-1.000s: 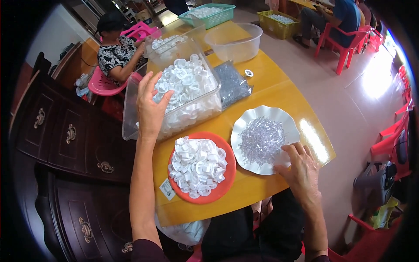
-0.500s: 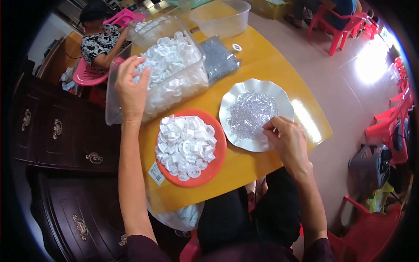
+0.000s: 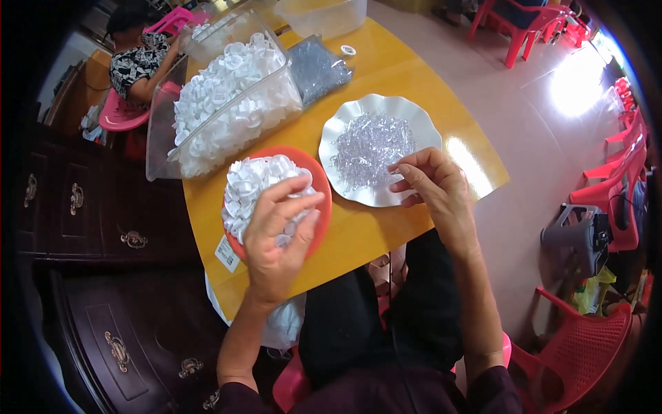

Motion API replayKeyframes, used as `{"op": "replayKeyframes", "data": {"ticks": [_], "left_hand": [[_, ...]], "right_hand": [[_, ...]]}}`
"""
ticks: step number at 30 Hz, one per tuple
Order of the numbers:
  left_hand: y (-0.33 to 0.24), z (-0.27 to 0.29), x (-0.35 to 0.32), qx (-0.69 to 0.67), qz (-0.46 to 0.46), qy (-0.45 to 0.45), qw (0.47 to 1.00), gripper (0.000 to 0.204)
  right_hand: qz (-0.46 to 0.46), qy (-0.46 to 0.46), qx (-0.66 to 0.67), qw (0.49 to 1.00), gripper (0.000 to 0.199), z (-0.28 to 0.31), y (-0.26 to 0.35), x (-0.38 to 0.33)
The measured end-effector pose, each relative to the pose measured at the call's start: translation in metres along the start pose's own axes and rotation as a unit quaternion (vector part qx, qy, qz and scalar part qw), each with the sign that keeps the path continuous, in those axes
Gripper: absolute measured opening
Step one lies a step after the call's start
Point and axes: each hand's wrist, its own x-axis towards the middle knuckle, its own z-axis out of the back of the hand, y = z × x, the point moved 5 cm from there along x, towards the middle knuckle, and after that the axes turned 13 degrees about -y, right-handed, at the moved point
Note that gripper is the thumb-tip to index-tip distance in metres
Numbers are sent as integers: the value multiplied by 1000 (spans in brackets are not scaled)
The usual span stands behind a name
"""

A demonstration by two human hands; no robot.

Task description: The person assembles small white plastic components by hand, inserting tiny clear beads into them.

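My left hand [image 3: 277,238] is over the near part of an orange plate [image 3: 323,207], fingers curved and apart with nothing visible between them. White plastic ring-shaped parts [image 3: 252,183] are heaped on that plate, some hidden behind the hand. To the right, a pale scalloped plate [image 3: 336,114] bears a pile of small clear plastic pieces [image 3: 372,148]. My right hand [image 3: 438,193] is above its near right rim, thumb and forefinger pinched together. Whatever lies in that pinch is too small to make out.
A clear plastic bin [image 3: 160,148] full of white parts stands at the far left of the yellow table [image 3: 427,90]. Beside it lie a bag of grey pieces [image 3: 317,69] and one loose white ring [image 3: 347,50]. Another person [image 3: 141,62] sits beyond, at far left.
My left hand has come back from the bin to above the orange plate. My right hand stays pinched by the scalloped plate. The whole view has shifted slightly.
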Motion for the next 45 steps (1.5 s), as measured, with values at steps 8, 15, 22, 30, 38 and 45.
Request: {"op": "replayKeyframes", "data": {"ticks": [8, 15, 22, 30, 38, 45], "left_hand": [[3, -32, -28, -157, 157, 40, 974, 28], [1, -60, -3, -152, 97, 27, 983, 33], [9, -73, -3, -192, 188, 56, 962, 30], [9, -74, 8, -116, 125, 21, 985, 26], [4, -50, -18, -213, 217, 87, 949, 13], [1, -23, -47, -195, 242, 79, 947, 9]], "right_hand": [[-79, 86, 155, 981, 14, -27, -12, -34], [-19, 94, 93, 991, 16, -24, 0, -24], [-82, 91, 180, 976, 26, -15, -10, -27], [-104, 73, 197, 972, 41, -6, -13, -29], [-12, 127, 62, 990, 43, -16, 9, -52], [-102, 127, 126, 979, 20, -32, -17, -77]]}}
